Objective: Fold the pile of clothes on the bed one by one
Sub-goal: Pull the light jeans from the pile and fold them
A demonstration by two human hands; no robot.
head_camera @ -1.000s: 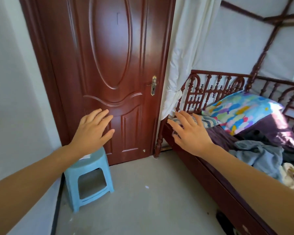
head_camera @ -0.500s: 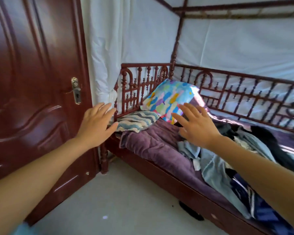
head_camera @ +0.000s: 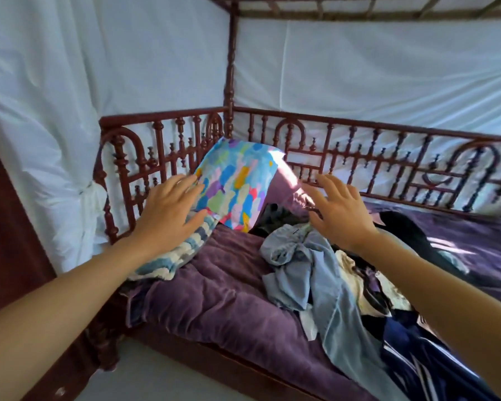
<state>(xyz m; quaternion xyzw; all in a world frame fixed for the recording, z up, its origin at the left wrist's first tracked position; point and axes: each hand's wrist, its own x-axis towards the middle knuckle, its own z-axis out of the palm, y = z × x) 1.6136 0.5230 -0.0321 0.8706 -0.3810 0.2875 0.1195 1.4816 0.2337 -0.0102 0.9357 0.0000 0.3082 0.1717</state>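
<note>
A jumbled pile of clothes [head_camera: 356,290] lies on the purple bed cover [head_camera: 220,302], right of centre. On top is a crumpled light blue garment [head_camera: 298,256]; dark navy striped cloth [head_camera: 411,351] and black cloth [head_camera: 399,227] lie around it. My left hand [head_camera: 168,209] hovers with spread fingers above a blue-and-white striped pillow [head_camera: 174,256], holding nothing. My right hand [head_camera: 339,209] is held out, fingers apart, above the far end of the pile and empty.
A colourful patterned pillow [head_camera: 235,180] leans against the dark red wooden bed rail [head_camera: 359,157]. White curtain cloth [head_camera: 70,111] hangs behind the rail. The bed's front edge [head_camera: 214,360] runs along the bottom, with grey floor [head_camera: 133,383] beside it.
My view has swung right from the door to the bed, and I am closer. Both hands stay held out and empty, now over the pillows and the pile.
</note>
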